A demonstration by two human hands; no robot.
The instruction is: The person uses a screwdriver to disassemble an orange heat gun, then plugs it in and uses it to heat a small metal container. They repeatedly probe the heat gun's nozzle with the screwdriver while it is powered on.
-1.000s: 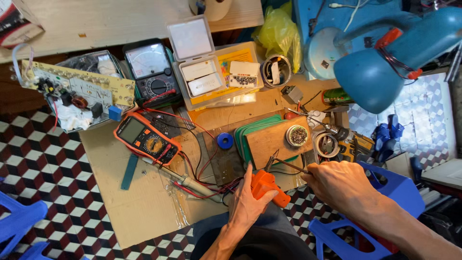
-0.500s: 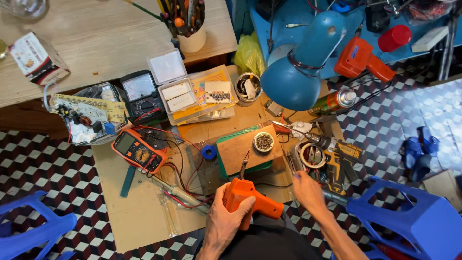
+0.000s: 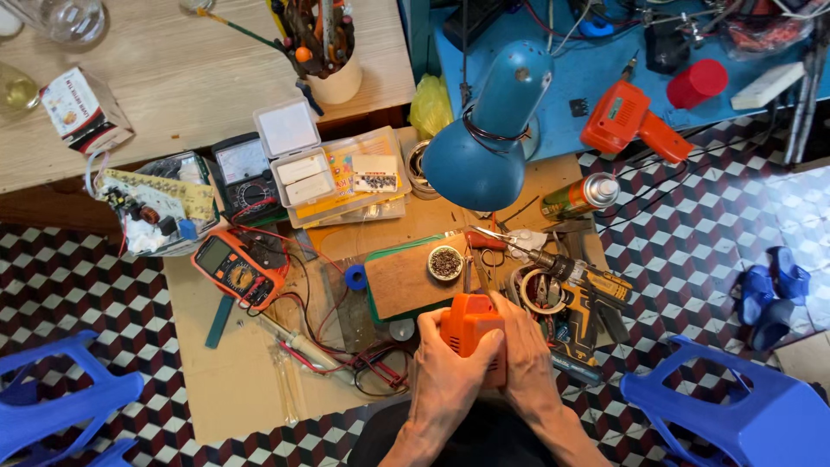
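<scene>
At six o'clock, left hand and right hand clasp orange soldering gun, wooden block at twelve.

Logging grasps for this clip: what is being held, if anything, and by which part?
An orange soldering gun, gripped around its body by both hands: left hand on its left side, right hand on its right; the tip points away.
</scene>
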